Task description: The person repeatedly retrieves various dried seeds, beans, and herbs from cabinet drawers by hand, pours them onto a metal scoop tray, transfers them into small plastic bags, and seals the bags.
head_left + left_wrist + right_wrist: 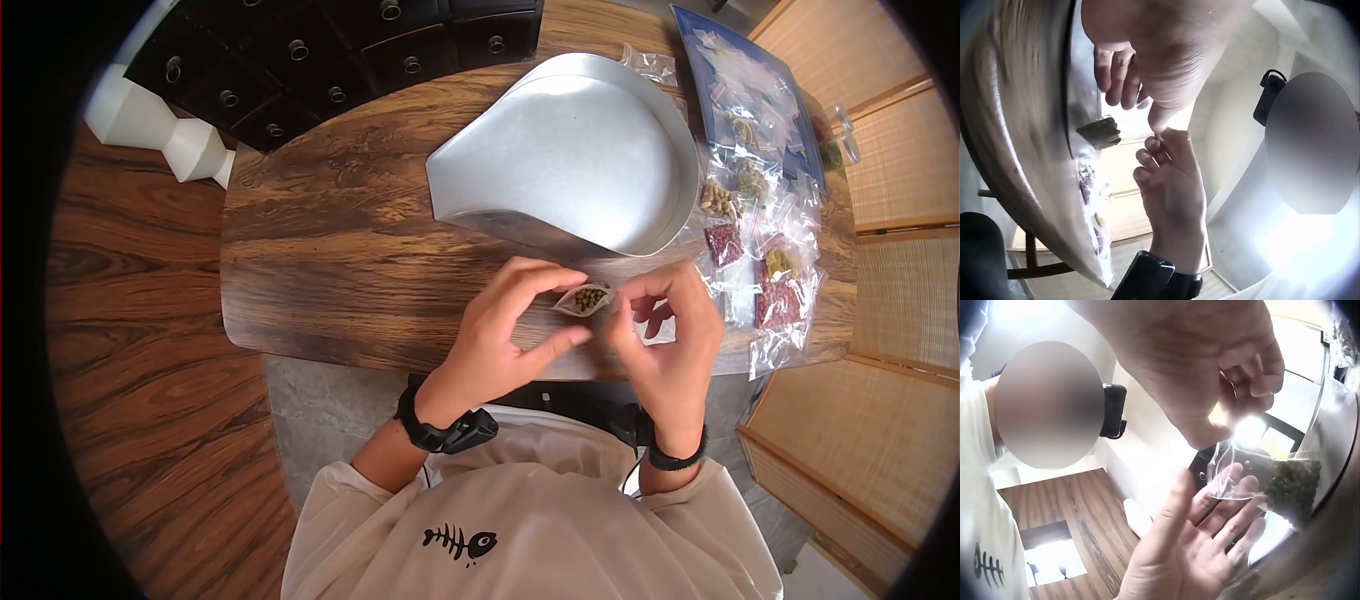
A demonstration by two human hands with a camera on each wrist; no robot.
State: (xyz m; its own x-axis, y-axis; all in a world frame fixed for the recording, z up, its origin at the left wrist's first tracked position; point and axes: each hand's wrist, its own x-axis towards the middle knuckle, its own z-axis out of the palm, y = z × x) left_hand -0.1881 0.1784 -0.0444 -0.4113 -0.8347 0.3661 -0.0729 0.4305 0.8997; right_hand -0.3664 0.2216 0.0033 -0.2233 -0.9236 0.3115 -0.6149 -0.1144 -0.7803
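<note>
A small clear plastic bag of green beans (588, 299) is between my two hands, near the table's front edge. In the right wrist view, thumb and fingertips of my right hand (668, 335) pinch the top of this bag (1294, 487), and the beans fill its lower end. My left hand (505, 335) has its thumb and fingers spread apart, around the bag's left side in the head view. From the right wrist, the left fingers (1241, 515) look nearly straight, alongside the bag, palm showing. The left wrist view shows both thumbs close together, with the bag (1100, 132) beyond.
Just beyond my hands lies a large metal scoop-shaped tray (580, 150). Several filled bags, one with red beans (724, 244), lie on the right beside a blue tray (700, 90). A dark drawer cabinet (330, 60) stands at the back left of the wooden table (320, 240).
</note>
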